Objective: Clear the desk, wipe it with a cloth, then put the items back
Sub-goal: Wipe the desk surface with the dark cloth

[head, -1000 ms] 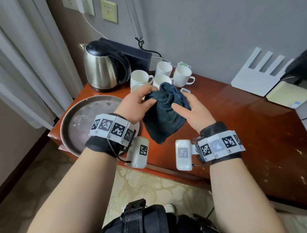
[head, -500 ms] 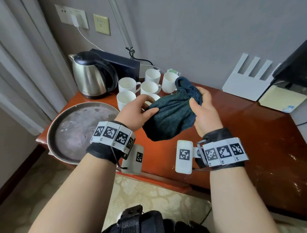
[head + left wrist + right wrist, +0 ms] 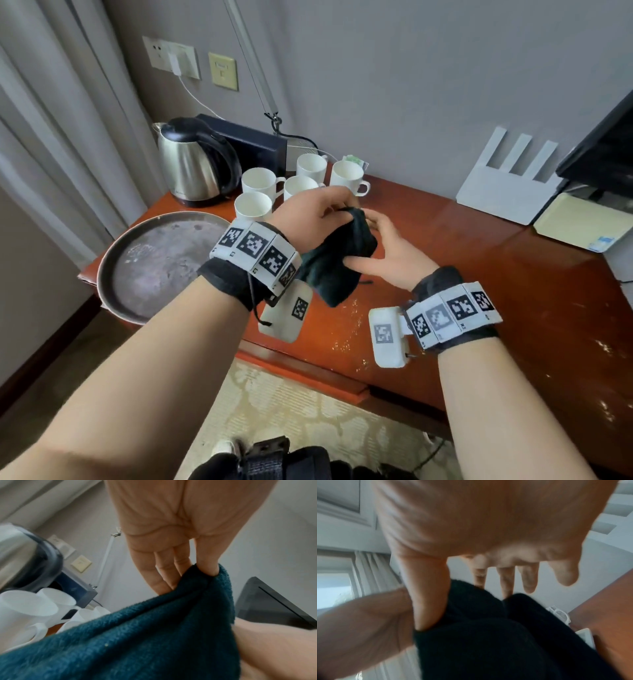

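Note:
A dark teal cloth (image 3: 335, 263) hangs bunched above the red-brown desk (image 3: 479, 274), near its front edge. My left hand (image 3: 315, 212) reaches over the top and pinches the cloth's upper edge. In the left wrist view the fingertips (image 3: 207, 569) dig into a fold of the cloth (image 3: 137, 642). My right hand (image 3: 390, 253) is just right of the cloth, palm toward it. Its fingers are straight and its thumb lies against the fabric. The right wrist view is blurred and shows the spread fingers (image 3: 506, 580) beyond the cloth (image 3: 488, 642).
Several white cups (image 3: 260, 205) stand at the back left beside a steel kettle (image 3: 195, 164) and a black box (image 3: 253, 144). A round metal tray (image 3: 161, 263) covers the left corner. A white router (image 3: 507, 192), a pale pad (image 3: 579, 222) and a black monitor (image 3: 609, 150) are at the right.
My left hand has moved from the cloth's left side over its top and pinches the upper edge. My right hand has loosened its hold and its fingers have straightened. The cloth is more bunched.

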